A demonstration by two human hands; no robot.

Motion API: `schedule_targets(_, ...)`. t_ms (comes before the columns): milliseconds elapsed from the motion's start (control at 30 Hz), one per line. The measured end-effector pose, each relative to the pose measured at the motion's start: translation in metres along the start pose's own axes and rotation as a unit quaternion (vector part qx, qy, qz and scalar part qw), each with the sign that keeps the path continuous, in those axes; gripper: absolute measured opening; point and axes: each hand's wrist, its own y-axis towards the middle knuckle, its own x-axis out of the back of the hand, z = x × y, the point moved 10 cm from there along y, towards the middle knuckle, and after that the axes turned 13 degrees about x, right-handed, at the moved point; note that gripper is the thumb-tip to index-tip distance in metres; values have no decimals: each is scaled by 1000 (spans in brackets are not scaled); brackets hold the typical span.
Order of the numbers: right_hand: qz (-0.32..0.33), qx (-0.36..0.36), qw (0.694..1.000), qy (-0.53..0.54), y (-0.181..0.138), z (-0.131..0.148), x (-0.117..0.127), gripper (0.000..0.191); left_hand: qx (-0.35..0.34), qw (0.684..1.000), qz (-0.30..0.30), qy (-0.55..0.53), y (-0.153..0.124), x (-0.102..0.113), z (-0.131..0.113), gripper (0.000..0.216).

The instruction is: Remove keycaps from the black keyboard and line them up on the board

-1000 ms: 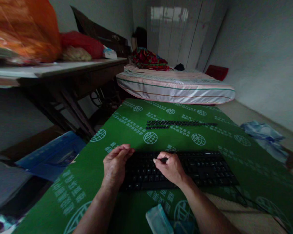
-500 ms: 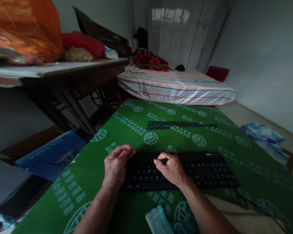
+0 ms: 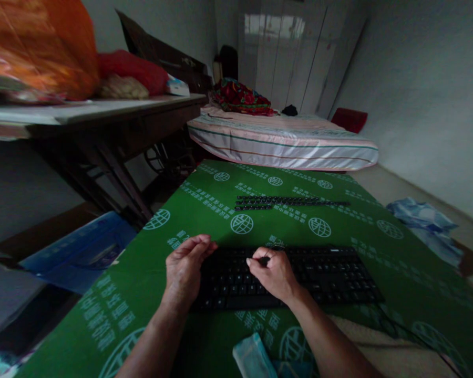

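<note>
Keyboard (image 3: pixel 299 275) under both hands, right grip (image 3: pixel 274 273) seemingly pinching a key, loose keys (image 3: pixel 287 201) beyond

The left hand (image 3: pixel 185 270) covers the left end of a black keyboard (image 3: pixel 323 275), the small dark piece pinched in the right hand (image 3: pixel 274 273) is too tiny to identify, and a pale blue packet (image 3: pixel 254 357) is cut off at the bottom edge.

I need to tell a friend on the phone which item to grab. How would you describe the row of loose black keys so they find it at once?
Start at the green printed mat covering the floor before the striped mattress. Past the black keyboard under the hands lies a thin strip of loose keycaps. Unlike the keyboard, it is flat, narrow and frameless.
</note>
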Motion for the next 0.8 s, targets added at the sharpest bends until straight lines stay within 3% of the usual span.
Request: schedule_targets(800,6,-1,1000,-12,-2,0,2,24,-16,1000,11,20,-3,-4,-1,14)
